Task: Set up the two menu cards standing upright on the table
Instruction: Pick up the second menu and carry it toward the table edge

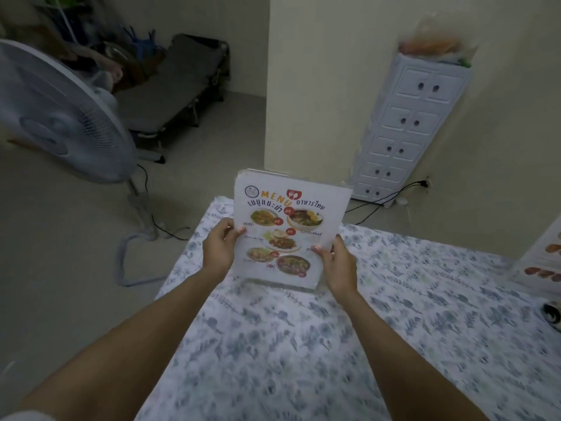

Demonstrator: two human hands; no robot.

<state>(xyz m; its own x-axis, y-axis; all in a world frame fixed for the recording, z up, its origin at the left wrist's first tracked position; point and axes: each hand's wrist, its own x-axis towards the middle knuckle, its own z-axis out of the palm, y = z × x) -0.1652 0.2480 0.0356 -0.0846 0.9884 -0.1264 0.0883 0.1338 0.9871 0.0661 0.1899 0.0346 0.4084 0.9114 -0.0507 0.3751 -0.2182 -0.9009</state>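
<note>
Though upright, menu card (285,229) between left hand (219,243), right hand (337,264)

the menu card (288,226) reads "menu" in orange, above thai lettering.

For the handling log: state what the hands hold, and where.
The menu card, by its side edges: left hand on the left edge, right hand on the right.
</note>
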